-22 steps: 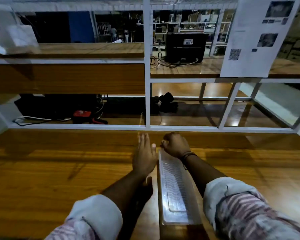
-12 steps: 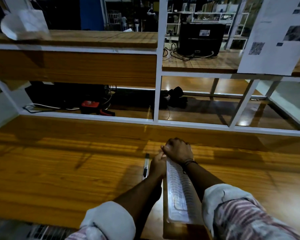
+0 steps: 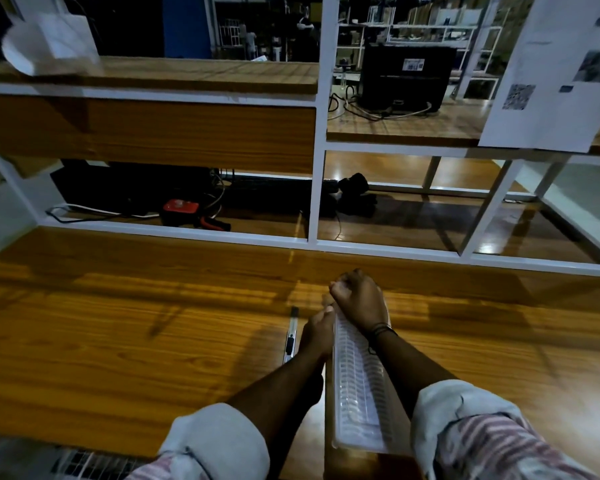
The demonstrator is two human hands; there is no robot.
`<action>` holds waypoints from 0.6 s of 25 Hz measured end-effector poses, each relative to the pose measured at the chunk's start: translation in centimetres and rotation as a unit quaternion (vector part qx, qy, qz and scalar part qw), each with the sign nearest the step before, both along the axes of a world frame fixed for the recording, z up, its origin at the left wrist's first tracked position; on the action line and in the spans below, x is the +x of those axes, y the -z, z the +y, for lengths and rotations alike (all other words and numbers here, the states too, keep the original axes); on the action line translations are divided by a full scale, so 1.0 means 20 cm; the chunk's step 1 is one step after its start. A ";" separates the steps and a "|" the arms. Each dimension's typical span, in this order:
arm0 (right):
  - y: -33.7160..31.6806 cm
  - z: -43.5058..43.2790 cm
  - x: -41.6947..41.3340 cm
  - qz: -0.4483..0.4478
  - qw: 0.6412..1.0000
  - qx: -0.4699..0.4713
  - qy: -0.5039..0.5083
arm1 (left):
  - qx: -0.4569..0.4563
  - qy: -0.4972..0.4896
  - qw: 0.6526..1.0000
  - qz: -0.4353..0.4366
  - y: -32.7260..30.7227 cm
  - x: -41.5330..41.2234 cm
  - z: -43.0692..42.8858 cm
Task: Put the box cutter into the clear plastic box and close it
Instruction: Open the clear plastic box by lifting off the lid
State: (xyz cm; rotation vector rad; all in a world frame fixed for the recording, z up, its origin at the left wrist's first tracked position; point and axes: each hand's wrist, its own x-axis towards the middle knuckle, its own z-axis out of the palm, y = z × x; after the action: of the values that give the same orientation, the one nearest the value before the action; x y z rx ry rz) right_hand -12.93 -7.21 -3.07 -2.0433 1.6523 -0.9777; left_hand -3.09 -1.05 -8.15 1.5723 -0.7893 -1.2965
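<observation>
A long clear plastic box (image 3: 355, 386) with a ribbed lid lies lengthwise on the wooden table (image 3: 118, 341), running from the front edge towards the shelf. My right hand (image 3: 359, 301) is closed over the box's far end. My left hand (image 3: 317, 332) grips the box's left side near that same end. The box cutter (image 3: 290, 336), slim and silver with a black slider, lies flat on the table just left of my left hand, parallel to the box and outside it.
A white-framed shelf unit (image 3: 314, 168) rises behind the table. On its lower level sit a red and black tool (image 3: 184, 211), cables and dark gear. A black monitor (image 3: 406, 77) and a hanging printed sheet (image 3: 551, 74) are at upper right.
My left hand went from flat and open beside the box to gripping its left side, which uncovered the box cutter. The camera tilted down and nearer. My right hand stayed at the far end.
</observation>
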 end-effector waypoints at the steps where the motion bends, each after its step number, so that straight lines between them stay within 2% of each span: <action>1: 0.00 0.00 0.00 -0.014 1.000 0.001 0.001 | -0.001 -0.001 1.000 -0.003 0.01 0.01 0.00; 11: -0.06 -0.06 -0.11 -0.104 0.987 0.113 -0.041 | -0.099 0.031 0.994 0.037 -0.07 0.01 0.03; 13: -0.06 -0.07 -0.15 -0.085 0.987 0.123 -0.051 | -0.109 0.032 0.993 0.032 -0.05 0.01 0.02; 15: -0.06 -0.06 -0.18 -0.036 0.992 0.118 -0.016 | -0.109 0.025 0.993 0.042 -0.03 0.01 -0.01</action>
State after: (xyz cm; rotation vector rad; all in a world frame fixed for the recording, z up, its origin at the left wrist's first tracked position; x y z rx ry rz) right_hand -16.48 -8.51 -1.80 -1.8515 1.6077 -0.7931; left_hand -2.84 -1.16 -7.59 1.3237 -0.8899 -1.2590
